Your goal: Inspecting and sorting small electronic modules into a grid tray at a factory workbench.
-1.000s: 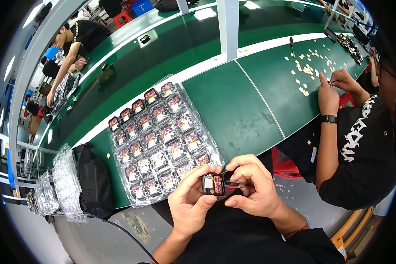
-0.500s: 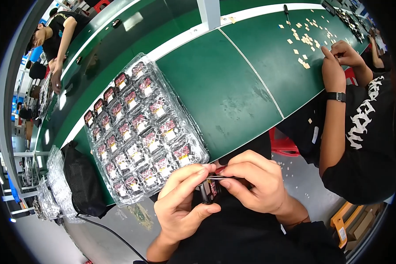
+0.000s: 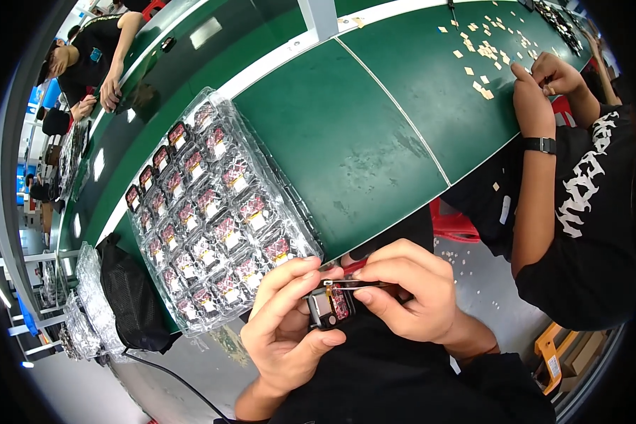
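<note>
Just off the near edge of the green bench (image 3: pixel 353 155), we hold a small black case (image 3: pixel 331 309) in our left hand (image 3: pixel 283 328), thumb at its near side and fingers closed along its far side. Its open face is turned up, showing a grey block (image 3: pixel 323 304) and a reddish board (image 3: pixel 342 304). Our right hand (image 3: pixel 411 295) pinches metal tweezers (image 3: pixel 364 285) between thumb and fingers; their tips lie at the far end of the case, though we cannot tell whether they touch it. Beyond our left hand, a clear plastic tray (image 3: pixel 270 185) holds rows of similar cases (image 3: pixel 178 136) on the bench. Left of it we see a black bag (image 3: pixel 131 304) beside stacked clear trays (image 3: pixel 95 304). To our right, another person (image 3: pixel 586 254) sits near scattered pale squares (image 3: pixel 487 51).
</note>
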Tool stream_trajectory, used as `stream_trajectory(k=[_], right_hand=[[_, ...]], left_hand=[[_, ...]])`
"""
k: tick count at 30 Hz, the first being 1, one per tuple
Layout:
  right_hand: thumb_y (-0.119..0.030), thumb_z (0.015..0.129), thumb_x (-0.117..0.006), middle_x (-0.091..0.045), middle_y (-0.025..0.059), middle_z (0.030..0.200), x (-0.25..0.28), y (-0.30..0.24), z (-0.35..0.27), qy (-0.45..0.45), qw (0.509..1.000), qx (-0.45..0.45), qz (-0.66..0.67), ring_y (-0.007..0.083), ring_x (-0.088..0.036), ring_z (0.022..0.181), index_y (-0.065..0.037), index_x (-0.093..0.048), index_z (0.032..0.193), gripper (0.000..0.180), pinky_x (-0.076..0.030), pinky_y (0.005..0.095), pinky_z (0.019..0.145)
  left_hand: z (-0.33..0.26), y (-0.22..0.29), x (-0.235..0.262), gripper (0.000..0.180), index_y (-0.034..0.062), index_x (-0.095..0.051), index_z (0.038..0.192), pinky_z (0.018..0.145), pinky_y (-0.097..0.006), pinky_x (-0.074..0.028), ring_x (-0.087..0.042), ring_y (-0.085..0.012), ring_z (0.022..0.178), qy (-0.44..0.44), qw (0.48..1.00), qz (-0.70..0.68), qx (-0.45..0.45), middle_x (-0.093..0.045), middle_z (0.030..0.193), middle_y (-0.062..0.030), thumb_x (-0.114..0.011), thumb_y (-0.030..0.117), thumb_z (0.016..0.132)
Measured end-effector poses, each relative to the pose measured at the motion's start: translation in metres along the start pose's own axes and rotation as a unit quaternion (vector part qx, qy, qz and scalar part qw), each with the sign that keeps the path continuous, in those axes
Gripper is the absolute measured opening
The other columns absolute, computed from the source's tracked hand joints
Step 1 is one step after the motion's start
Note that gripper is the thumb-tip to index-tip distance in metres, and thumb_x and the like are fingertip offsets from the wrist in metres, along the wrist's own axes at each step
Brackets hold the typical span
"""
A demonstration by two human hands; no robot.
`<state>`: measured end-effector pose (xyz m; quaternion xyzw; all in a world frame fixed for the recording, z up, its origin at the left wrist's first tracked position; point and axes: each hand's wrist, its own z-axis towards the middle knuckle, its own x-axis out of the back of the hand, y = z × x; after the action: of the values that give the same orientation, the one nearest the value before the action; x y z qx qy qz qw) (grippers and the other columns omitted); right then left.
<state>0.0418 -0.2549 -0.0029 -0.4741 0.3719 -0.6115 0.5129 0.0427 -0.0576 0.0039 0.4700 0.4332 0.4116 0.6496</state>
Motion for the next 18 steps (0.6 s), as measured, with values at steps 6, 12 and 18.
stream_trajectory(k=[6, 12, 18], right_hand=[[-0.008, 0.074, -0.089, -0.067, 0.009, 0.095, -0.005, 0.022, -0.009, 0.083, 0.947, 0.226, -0.213, 0.0176, -0.064, 0.063, -0.002, -0.075, 0.102, 0.032, -0.048, 0.0277, 0.051], [-0.008, 0.071, -0.092, -0.065, 0.0088, 0.097, -0.006, 0.023, -0.011, 0.077, 0.922, 0.274, -0.262, 0.0172, -0.064, 0.064, -0.003, -0.076, 0.107, 0.04, -0.042, 0.0273, 0.049], [-0.006, 0.072, -0.09, -0.065, 0.0076, 0.093, -0.009, 0.02, -0.011, 0.078, 0.927, 0.272, -0.246, 0.0177, -0.065, 0.064, -0.003, -0.076, 0.104, 0.035, -0.044, 0.0276, 0.05]], left_hand=[[-0.002, 0.0, -0.001, 0.069, -0.0132, -0.053, 0.139, 0.105, -0.047, -0.055, -0.062, -0.0417, 0.126, 0.017, 0.999, -0.032, 0.012, -0.046, 0.146, -0.0251, -0.087, 0.014, 0.085], [-0.005, 0.0, 0.0, 0.067, -0.0129, -0.053, 0.139, 0.106, -0.046, -0.055, -0.061, -0.0397, 0.128, 0.008, 0.998, -0.059, 0.018, -0.045, 0.148, -0.0244, -0.086, 0.01, 0.085], [-0.007, 0.0, 0.002, 0.067, -0.0122, -0.053, 0.141, 0.107, -0.046, -0.055, -0.06, -0.0387, 0.129, 0.004, 0.998, -0.061, 0.02, -0.045, 0.149, -0.0233, -0.085, 0.008, 0.085]])
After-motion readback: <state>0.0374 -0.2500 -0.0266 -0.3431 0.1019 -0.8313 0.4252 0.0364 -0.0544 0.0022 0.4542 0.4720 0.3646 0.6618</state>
